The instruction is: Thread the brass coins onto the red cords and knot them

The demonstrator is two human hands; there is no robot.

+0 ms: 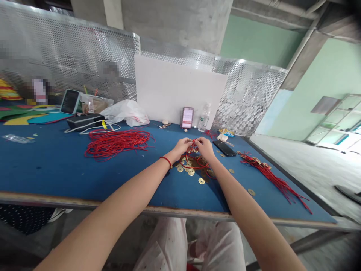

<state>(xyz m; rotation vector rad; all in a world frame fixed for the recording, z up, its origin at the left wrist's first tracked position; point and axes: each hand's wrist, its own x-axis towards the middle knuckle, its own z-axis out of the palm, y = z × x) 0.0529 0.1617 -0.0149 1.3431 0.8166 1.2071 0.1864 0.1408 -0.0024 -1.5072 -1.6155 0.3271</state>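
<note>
Past bare forearms [132, 192] up close, looks like working red cord [193, 142] pinched in left hand [180, 148] and right hand [205, 146], over gold-coloured coins [191, 172] below the grip on the worktop [124, 184], so probably calls for small, even tugs.

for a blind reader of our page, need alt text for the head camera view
Two bare hands, left and right, pinch red cord above scattered gold coins on a blue table. A loose red cord bundle lies to the left; a black phone and coin-topped red cords lie right.
</note>
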